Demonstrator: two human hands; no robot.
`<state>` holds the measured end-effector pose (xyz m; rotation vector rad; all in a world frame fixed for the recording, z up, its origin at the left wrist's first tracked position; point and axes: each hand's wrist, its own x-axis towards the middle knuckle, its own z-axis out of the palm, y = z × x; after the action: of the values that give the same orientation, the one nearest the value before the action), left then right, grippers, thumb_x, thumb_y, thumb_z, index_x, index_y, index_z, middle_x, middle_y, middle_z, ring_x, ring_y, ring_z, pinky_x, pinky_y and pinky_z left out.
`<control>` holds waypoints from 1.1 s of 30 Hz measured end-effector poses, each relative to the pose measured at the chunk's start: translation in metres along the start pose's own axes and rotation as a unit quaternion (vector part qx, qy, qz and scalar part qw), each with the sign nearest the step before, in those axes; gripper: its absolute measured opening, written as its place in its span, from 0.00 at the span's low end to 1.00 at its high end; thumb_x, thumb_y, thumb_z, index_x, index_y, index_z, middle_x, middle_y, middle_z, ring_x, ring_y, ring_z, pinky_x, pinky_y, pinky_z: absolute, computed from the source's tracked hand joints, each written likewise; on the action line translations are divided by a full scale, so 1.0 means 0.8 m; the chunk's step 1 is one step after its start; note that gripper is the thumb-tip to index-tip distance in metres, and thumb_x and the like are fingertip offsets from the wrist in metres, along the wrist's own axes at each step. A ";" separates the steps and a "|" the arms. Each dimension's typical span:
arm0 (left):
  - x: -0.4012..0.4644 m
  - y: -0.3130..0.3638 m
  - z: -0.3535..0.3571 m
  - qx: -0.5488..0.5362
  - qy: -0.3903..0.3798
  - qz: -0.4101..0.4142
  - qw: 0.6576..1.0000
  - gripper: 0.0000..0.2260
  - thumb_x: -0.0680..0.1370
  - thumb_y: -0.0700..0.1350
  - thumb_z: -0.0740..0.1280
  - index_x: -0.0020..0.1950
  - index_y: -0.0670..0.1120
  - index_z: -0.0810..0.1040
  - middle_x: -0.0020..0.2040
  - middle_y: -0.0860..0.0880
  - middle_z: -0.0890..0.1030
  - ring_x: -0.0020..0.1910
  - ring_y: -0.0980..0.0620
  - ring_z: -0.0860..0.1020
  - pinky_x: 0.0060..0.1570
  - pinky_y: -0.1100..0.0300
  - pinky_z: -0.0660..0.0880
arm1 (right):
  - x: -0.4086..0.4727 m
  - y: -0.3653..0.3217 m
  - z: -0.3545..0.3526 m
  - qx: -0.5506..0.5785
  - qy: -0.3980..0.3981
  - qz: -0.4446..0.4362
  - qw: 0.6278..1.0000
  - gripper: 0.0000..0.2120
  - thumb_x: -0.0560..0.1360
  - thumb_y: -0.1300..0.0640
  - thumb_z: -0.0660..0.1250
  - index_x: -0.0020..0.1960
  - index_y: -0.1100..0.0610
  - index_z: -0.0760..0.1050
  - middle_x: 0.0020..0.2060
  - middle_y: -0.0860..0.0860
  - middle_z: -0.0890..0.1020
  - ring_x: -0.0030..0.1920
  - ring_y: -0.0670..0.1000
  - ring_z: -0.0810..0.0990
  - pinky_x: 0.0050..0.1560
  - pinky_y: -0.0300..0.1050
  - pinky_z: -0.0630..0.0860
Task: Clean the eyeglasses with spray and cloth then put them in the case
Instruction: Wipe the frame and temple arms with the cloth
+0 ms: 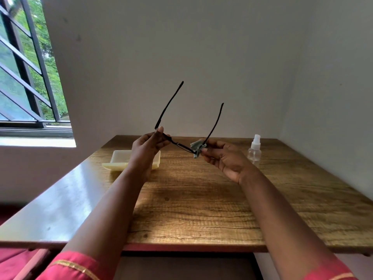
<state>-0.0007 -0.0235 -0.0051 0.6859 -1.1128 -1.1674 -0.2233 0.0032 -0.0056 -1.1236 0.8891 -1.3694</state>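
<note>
Black-framed eyeglasses (170, 105) are held up above the table, their two temple arms pointing up and away. My left hand (146, 147) pinches the frame at its left hinge. My right hand (220, 156) pinches a small grey-green cloth (196, 147) folded around the right lens. The lenses are seen almost edge-on. A clear spray bottle (254, 150) with a white nozzle stands upright on the table to the right of my right hand. An open cream glasses case (121, 159) lies on the table behind my left wrist, partly hidden by it.
The wooden table (201, 209) stands in a corner, with white walls behind it and to the right. A barred window (26, 73) is at the left. Red cushioned seating (12, 259) lies below the table's left edge.
</note>
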 end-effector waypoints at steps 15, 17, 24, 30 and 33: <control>0.001 -0.005 0.006 0.130 0.045 0.045 0.989 0.21 0.77 0.59 0.65 0.51 0.41 0.80 0.47 0.43 0.85 0.48 0.46 0.84 0.53 0.53 0.78 | 0.000 0.005 0.008 -0.013 -0.059 -0.086 0.994 0.12 0.76 0.71 0.63 0.56 0.61 0.78 0.50 0.55 0.84 0.51 0.49 0.83 0.52 0.42 0.79; 0.002 -0.011 0.008 0.298 0.087 0.109 0.944 0.25 0.78 0.63 0.60 0.57 0.43 0.78 0.49 0.48 0.83 0.50 0.49 0.81 0.50 0.56 0.74 | 0.002 0.008 0.009 -0.014 -0.049 -0.097 0.994 0.12 0.76 0.72 0.62 0.54 0.61 0.78 0.49 0.55 0.84 0.51 0.50 0.83 0.52 0.42 0.80; -0.012 -0.010 0.019 0.528 0.035 0.398 0.749 0.19 0.76 0.39 0.66 0.66 0.43 0.72 0.63 0.44 0.73 0.61 0.46 0.73 0.60 0.51 0.70 | 0.004 0.016 0.016 -0.061 0.007 -0.126 0.990 0.12 0.76 0.74 0.63 0.50 0.59 0.78 0.47 0.53 0.83 0.48 0.48 0.83 0.51 0.41 0.81; -0.020 -0.018 0.030 0.609 -0.074 0.397 0.683 0.25 0.69 0.41 0.74 0.65 0.46 0.74 0.64 0.48 0.75 0.63 0.48 0.73 0.67 0.52 0.66 | 0.005 0.018 0.018 -0.031 0.029 -0.128 0.991 0.09 0.77 0.72 0.63 0.53 0.63 0.77 0.49 0.56 0.83 0.51 0.51 0.83 0.52 0.42 0.81; -0.020 -0.022 0.033 0.639 -0.082 0.391 0.657 0.28 0.67 0.46 0.77 0.64 0.45 0.74 0.63 0.47 0.76 0.61 0.46 0.75 0.66 0.52 0.67 | 0.002 0.016 0.023 -0.012 0.025 -0.127 0.991 0.08 0.77 0.71 0.63 0.53 0.63 0.77 0.48 0.56 0.83 0.51 0.50 0.83 0.51 0.41 0.81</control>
<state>-0.0318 -0.0103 -0.0164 0.9508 -2.0788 0.5114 -0.2021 0.0014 -0.0129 -1.2594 0.8208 -1.6044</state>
